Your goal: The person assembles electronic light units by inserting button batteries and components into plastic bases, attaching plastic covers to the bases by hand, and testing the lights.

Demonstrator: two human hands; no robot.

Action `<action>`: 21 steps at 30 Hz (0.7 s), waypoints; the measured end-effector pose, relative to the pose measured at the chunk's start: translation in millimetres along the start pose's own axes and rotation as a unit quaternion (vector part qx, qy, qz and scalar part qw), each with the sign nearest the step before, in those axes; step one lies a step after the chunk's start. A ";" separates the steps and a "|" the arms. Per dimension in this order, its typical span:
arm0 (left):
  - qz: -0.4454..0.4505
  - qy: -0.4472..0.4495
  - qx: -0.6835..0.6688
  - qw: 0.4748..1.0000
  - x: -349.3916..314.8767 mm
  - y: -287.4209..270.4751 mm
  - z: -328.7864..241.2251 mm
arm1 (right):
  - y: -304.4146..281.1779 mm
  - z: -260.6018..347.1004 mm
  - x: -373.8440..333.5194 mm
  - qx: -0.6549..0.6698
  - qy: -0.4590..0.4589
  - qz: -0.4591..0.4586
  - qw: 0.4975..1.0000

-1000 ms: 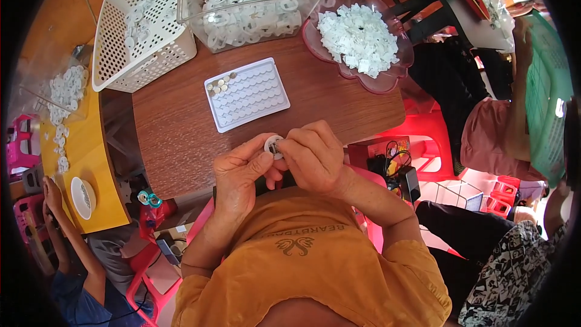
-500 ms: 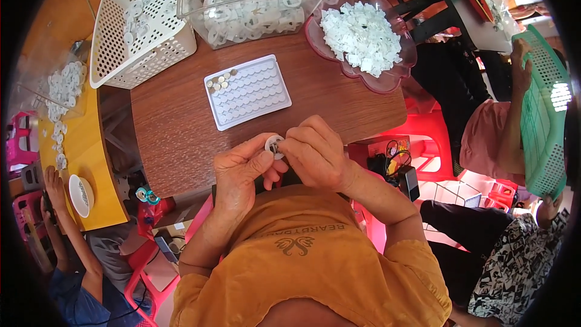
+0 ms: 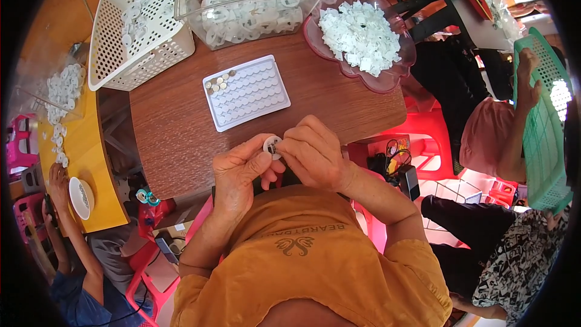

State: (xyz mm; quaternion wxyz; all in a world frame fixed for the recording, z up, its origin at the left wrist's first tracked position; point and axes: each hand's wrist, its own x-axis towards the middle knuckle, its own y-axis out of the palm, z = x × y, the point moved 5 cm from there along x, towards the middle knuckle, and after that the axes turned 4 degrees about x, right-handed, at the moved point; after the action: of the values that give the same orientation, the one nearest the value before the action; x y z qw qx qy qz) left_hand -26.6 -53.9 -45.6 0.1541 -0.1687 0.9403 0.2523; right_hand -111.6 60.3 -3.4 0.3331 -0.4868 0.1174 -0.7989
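Both of my hands meet at the near edge of the brown table (image 3: 181, 133), pinching one small white round part (image 3: 271, 145). My left hand (image 3: 239, 172) holds it from the left with thumb and fingers. My right hand (image 3: 315, 154) closes over its right side. Just beyond them lies a white flat tray (image 3: 247, 92) with rows of round pockets, a few small metal discs sitting in its far left corner.
At the table's far edge stand a white perforated basket (image 3: 136, 24), a clear bin of white rings (image 3: 248, 0) and a pink dish heaped with white pieces (image 3: 363, 36). A person on the right lifts a green basket (image 3: 541, 115). Another person sits at a yellow table (image 3: 78, 145) on the left.
My hands stay together on the small white part with only slight finger shifts. The person on the right has raised the green basket further into view.
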 end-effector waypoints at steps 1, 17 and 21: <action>0.000 0.000 0.000 1.000 0.0 0.2 -0.5 | 0.1 0.4 0.9 -0.003 -0.003 -0.002 1.000; -0.015 -0.008 0.027 0.999 0.6 -0.2 1.1 | 2.5 -6.3 6.6 0.063 0.055 0.008 0.996; -0.013 -0.004 0.032 0.999 1.0 0.1 4.5 | 2.8 -9.6 4.4 0.069 0.074 0.005 0.995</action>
State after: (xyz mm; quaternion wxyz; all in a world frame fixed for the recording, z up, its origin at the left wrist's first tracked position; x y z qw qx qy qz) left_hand -26.7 -51.8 -49.7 0.1664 -0.1752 0.9449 0.2207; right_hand -120.0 54.1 -6.5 0.3603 -0.4016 0.0888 -0.8373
